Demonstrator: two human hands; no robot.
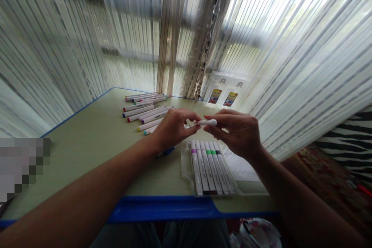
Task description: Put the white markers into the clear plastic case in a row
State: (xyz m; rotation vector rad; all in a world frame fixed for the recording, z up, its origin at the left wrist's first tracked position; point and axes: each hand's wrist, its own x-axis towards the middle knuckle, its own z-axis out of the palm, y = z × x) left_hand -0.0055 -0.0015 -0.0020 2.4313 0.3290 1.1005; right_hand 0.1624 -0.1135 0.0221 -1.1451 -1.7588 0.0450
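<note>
A white marker (207, 123) is held level above the table, its rounded end toward the right. The fingers of my left hand (177, 124) pinch its left end. My right hand (240, 128) is closed around the right side of the same marker, thumb below and fingers above. Just under my hands lies a clear plastic case (187, 162) with a row of white markers (207, 162) in it, banded purple, green and black. Past my left hand, many loose markers (148, 113) with coloured ends lie on the table, some partly hidden by that hand.
The pale green table (87, 155) has a blue edge (162, 207). Sheer striped curtains (130, 46) hang behind it. A clear package with colourful labels (215, 96) stands at the back right. A plastic bag (258, 232) is below the front edge. A blue item (168, 151) lies beneath my left wrist.
</note>
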